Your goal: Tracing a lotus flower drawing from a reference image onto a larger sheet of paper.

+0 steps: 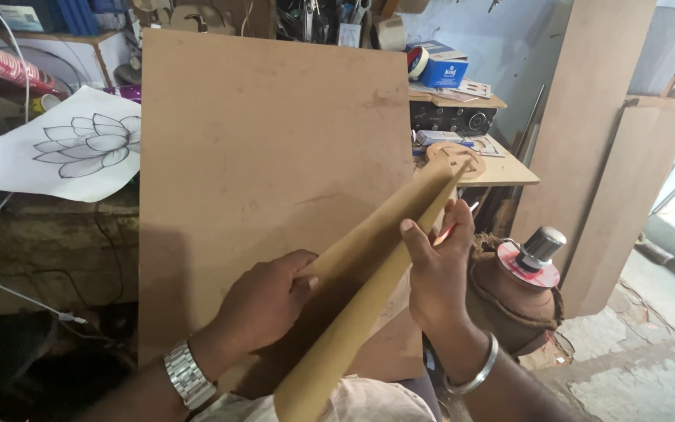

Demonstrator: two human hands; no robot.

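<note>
Head view: both hands clamp a long brown strip [376,266], running up and away rightward; left hand [263,301] grips lower, right hand [439,270] higher, board [267,164] behind.

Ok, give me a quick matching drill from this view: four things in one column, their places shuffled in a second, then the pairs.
Things:
1. Lotus drawing
2. Rolled brown sheet
3. Wristwatch
4. Blue box

Places:
A. on the left wrist
B. held in both hands
C. lying at the left, beside the upright board
D. on the shelf at the back

Pairs: 1-C, 2-B, 3-A, 4-D
</note>
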